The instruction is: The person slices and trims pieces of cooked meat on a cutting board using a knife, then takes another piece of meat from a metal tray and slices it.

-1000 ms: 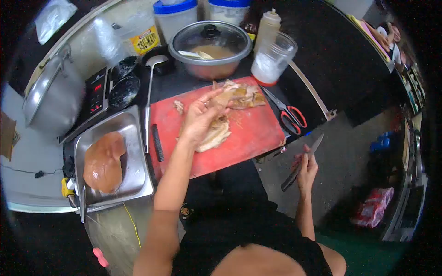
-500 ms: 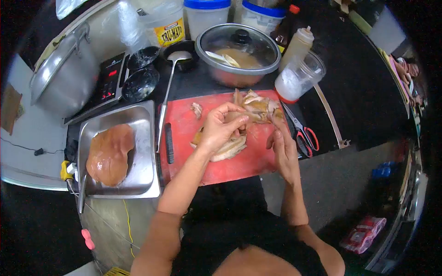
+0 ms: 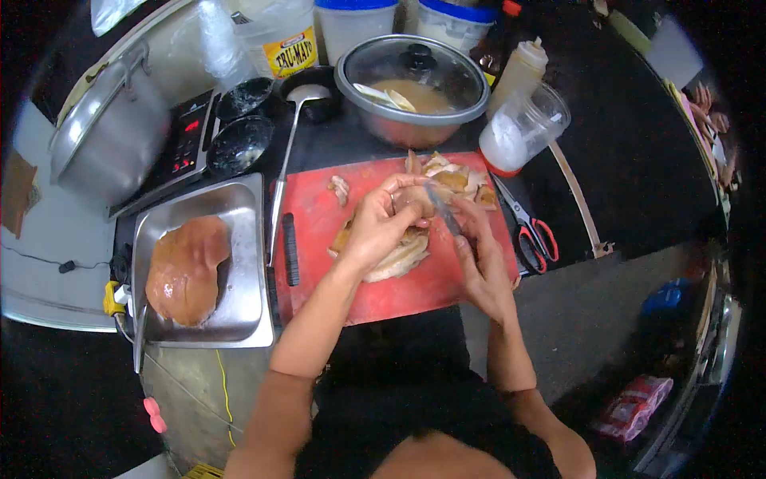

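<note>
My left hand (image 3: 385, 222) is pinched closed on a pale brown piece of meat (image 3: 413, 197) above the red cutting board (image 3: 311, 231). My right hand (image 3: 483, 259) is closed on what looks like a small knife (image 3: 442, 209), its narrow grey blade slanting up to the left against that piece. Its handle is mostly hidden by my fingers. Pale meat slices (image 3: 396, 262) lie under my left hand. More cut meat with brown skin (image 3: 456, 177) lies at the board's far right, and a small scrap (image 3: 340, 190) sits at far left.
Left of the board stands a steel tray (image 3: 249, 279) with a large brown slab of meat (image 3: 188, 270). A ladle (image 3: 279, 195) lies between them. Red-handled scissors (image 3: 533, 239) rest at the right. A lidded pot (image 3: 415, 96) and a plastic tub (image 3: 523, 132) stand behind.
My right hand has moved left and inward, bringing the grey blade up to the piece in my left hand. My left hand stays nearly in place.
</note>
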Available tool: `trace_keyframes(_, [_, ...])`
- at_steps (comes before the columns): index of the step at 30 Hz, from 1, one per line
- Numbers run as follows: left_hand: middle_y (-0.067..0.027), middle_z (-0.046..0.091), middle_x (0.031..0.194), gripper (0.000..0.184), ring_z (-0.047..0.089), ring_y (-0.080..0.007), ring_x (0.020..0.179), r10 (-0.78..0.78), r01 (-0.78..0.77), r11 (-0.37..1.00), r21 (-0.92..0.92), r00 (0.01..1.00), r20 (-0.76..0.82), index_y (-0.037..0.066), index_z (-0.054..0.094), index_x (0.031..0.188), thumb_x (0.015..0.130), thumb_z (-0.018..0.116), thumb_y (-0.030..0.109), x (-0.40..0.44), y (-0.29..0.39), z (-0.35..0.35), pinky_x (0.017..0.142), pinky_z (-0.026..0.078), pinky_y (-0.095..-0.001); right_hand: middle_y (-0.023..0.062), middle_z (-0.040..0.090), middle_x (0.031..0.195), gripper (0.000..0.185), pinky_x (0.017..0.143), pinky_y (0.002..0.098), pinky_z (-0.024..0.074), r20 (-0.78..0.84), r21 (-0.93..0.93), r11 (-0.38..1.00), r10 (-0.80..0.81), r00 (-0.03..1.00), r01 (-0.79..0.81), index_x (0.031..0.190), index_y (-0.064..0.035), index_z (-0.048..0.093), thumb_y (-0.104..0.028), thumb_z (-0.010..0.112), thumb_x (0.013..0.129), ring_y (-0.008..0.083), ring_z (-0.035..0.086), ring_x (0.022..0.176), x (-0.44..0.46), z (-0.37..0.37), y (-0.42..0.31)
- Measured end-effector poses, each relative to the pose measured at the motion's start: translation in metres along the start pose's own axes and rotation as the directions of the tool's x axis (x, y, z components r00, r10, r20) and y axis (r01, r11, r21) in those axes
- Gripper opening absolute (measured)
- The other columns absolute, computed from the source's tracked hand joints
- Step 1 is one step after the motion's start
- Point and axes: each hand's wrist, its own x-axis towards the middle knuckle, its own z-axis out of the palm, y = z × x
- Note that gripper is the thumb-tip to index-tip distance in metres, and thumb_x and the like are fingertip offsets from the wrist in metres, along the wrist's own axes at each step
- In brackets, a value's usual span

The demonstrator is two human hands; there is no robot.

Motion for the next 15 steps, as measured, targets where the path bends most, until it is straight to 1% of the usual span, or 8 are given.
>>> trace_keyframes(1, [-0.0080,0.064,0.104,0.031,0.063,-0.0126,0.089,-0.008,0.008,0.999,0.050,1.000,0.002,0.002,0.051,0.120,0.089,0.053,-0.001,-0.001,0.000,0.000,0.077,0.053,-0.0256,0.0202,0.056,0.122,0.044,0.090,0.0393,0.0447,0.027,0.002,1.000,0.030,0.999,-0.030,0.135,-0.0064,0.039,-0.009,0.048,0.092,0.0324,0.058,0.109,-0.002,0.002,0.002])
trace_keyframes(4, [-0.0067,0.063,0.107,0.037,0.062,-0.0120,0.093,0.038,-0.040,0.996,0.075,0.999,0.038,0.001,0.050,0.121,0.085,0.057,-0.005,-0.004,0.002,0.003,0.081,0.052,-0.0263,0.0211,0.055,0.123,0.045,0.091,0.0396,0.0446,0.108,0.002,0.993,0.114,0.988,-0.115,0.135,-0.0061,0.039,-0.010,0.048,0.092,0.0347,0.057,0.111,-0.003,0.002,-0.003])
trace_keyframes(6, [-0.0057,0.063,0.107,0.038,0.061,-0.0112,0.094,0.017,-0.027,0.993,0.115,0.995,0.094,0.001,0.050,0.122,0.085,0.058,-0.004,-0.005,0.004,0.002,0.083,0.050,-0.0252,0.0193,0.056,0.122,0.045,0.091,0.0376,0.0442,0.144,-0.003,0.993,0.116,0.983,-0.116,0.136,-0.0058,0.039,-0.008,0.047,0.092,0.0320,0.057,0.111,-0.002,0.003,-0.004])
trace_keyframes(7, [-0.0052,0.062,0.107,0.039,0.061,-0.0108,0.095,0.008,-0.024,0.991,0.134,0.993,0.122,0.001,0.049,0.122,0.084,0.059,-0.004,-0.005,0.005,0.001,0.083,0.050,-0.0247,0.0174,0.057,0.122,0.045,0.090,0.0356,0.0438,0.147,-0.007,0.996,0.092,0.985,-0.092,0.136,-0.0057,0.038,-0.005,0.046,0.092,0.0286,0.057,0.111,-0.003,0.005,0.000])
trace_keyframes(9, [-0.0046,0.062,0.107,0.040,0.061,-0.0098,0.094,0.018,-0.031,0.996,0.087,0.989,0.148,0.001,0.049,0.122,0.084,0.059,-0.004,-0.005,0.000,0.000,0.083,0.049,-0.0236,0.0171,0.058,0.120,0.046,0.088,0.0368,0.0448,0.137,-0.061,0.998,0.043,0.990,-0.035,0.136,-0.0079,0.039,-0.005,0.047,0.091,0.0295,0.058,0.108,0.000,0.005,0.002])
trace_keyframes(11, [-0.0042,0.062,0.105,0.041,0.060,-0.0090,0.092,0.046,-0.058,0.996,0.075,0.987,0.152,0.001,0.050,0.122,0.083,0.060,-0.004,-0.003,-0.006,-0.001,0.081,0.049,-0.0226,0.0203,0.059,0.118,0.045,0.085,0.0432,0.0478,0.114,-0.159,0.987,-0.008,0.993,0.026,0.135,-0.0125,0.042,-0.011,0.051,0.091,0.0383,0.059,0.103,0.004,0.003,-0.001])
trace_keyframes(13, [-0.0040,0.063,0.104,0.041,0.060,-0.0082,0.091,0.091,-0.104,0.990,0.097,0.987,0.132,0.001,0.050,0.123,0.083,0.060,-0.004,-0.002,-0.009,-0.001,0.079,0.049,-0.0219,0.0203,0.059,0.118,0.044,0.084,0.0431,0.0483,0.122,-0.183,0.983,0.020,0.992,0.003,0.134,-0.0143,0.045,-0.011,0.052,0.090,0.0386,0.060,0.102,0.003,0.003,-0.002])
trace_keyframes(15, [-0.0037,0.063,0.102,0.041,0.060,-0.0075,0.089,0.072,-0.088,0.989,0.117,0.987,0.140,0.001,0.050,0.122,0.083,0.059,-0.005,-0.004,-0.005,-0.001,0.077,0.049,-0.0214,0.0202,0.058,0.119,0.044,0.083,0.0427,0.0486,0.118,-0.198,0.980,0.028,0.993,-0.004,0.132,-0.0144,0.047,-0.010,0.053,0.090,0.0385,0.060,0.102,0.003,0.003,-0.001])
